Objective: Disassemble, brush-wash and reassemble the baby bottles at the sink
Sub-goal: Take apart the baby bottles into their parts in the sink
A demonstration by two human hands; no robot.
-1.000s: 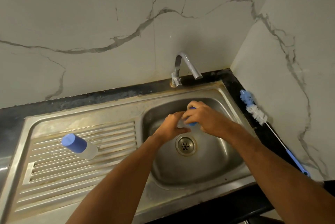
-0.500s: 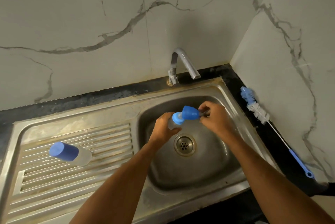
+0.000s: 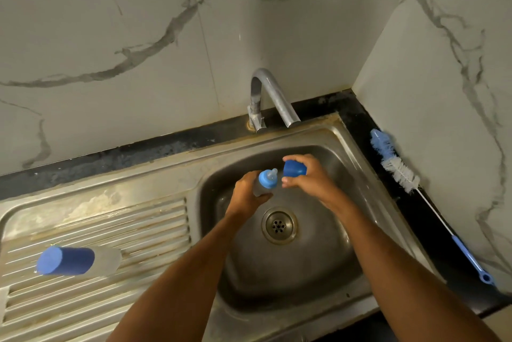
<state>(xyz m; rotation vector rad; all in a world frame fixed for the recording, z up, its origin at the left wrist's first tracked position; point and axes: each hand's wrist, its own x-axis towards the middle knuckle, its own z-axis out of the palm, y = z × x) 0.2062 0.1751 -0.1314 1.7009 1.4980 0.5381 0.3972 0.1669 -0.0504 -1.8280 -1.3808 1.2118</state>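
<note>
Pulled clear toward three o'clock, the cap [image 3: 294, 168] sits in the right hand [image 3: 310, 178] grip, baring the teat [image 3: 270, 175] while the left hand [image 3: 246, 195] grip holds the bottle [image 3: 263, 185] over the sink [image 3: 360, 153] so drips fall inside.

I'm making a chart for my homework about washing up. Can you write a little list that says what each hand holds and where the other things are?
left hand: holds a baby bottle over the sink, teat showing
right hand: holds the blue cap, off the bottle
second bottle: lies on its side on the draining board, cap on
brush: lies on the black counter right of the sink
tap: no water seen running
</note>
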